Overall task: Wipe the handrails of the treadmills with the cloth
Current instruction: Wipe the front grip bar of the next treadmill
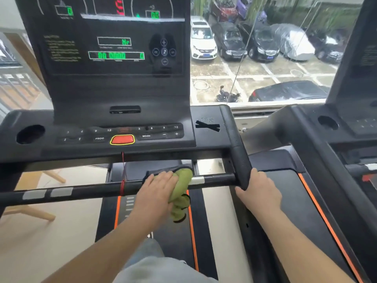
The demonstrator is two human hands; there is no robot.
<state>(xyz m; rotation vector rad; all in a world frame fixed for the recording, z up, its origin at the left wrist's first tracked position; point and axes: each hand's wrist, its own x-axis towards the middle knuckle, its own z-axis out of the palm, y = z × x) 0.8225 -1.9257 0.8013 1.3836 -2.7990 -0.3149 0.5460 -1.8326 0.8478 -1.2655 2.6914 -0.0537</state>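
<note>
cup holder [30, 134]: round recess at the left of console [49, 149]; inside dark, contents can't tell
cloth [182, 180]: green, dark edge, bunched on front handrail [91, 189], tail hangs below it
left hand [158, 185]: fingers straight, together, pressing cloth on the rail
right hand [260, 190]: fingers clamped round the end of side handrail [234, 137]

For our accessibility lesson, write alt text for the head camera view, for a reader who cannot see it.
A person's left hand presses a green cloth onto a treadmill's front handrail while the right hand grips the side handrail. The lit console stands above; parked cars show outside.
</note>
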